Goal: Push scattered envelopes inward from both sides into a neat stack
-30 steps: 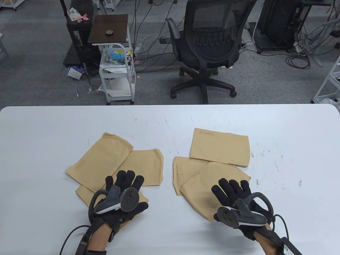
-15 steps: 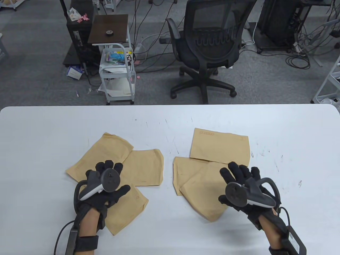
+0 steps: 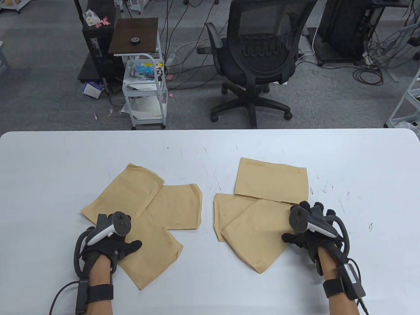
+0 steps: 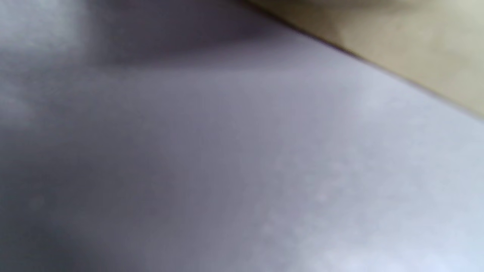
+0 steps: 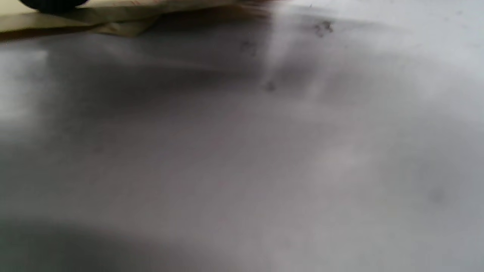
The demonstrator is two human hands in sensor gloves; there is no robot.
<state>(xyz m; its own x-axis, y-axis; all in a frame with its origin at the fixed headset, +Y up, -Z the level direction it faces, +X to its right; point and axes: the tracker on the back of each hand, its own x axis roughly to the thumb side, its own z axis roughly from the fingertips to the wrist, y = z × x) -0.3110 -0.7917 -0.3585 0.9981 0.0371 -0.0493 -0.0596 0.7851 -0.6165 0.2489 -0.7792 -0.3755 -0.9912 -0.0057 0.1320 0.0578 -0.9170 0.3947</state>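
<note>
Six tan envelopes lie in two loose groups on the white table (image 3: 210,147). The left group has an upper envelope (image 3: 124,192), a middle one (image 3: 178,206) and a lower one (image 3: 154,254). The right group has an upper envelope (image 3: 272,180), a left one (image 3: 226,210) and a lower one (image 3: 256,238). My left hand (image 3: 113,244) sits at the left group's outer edge, thumb spread onto the lower envelope, fingers hidden by the tracker. My right hand (image 3: 306,231) sits at the right group's outer edge, touching the lower envelope. Neither hand holds anything. The wrist views are blurred: an envelope edge (image 4: 416,56) shows in the left one, and an envelope edge (image 5: 113,17) in the right one.
Bare table lies between the two groups and to both outer sides. Beyond the far edge stand a black office chair (image 3: 259,55) and a white cart (image 3: 144,88) on the floor.
Both hands have moved outward off the tops of the envelopes, the left hand to the left, the right hand to the right and a little farther back. The envelopes have barely shifted.
</note>
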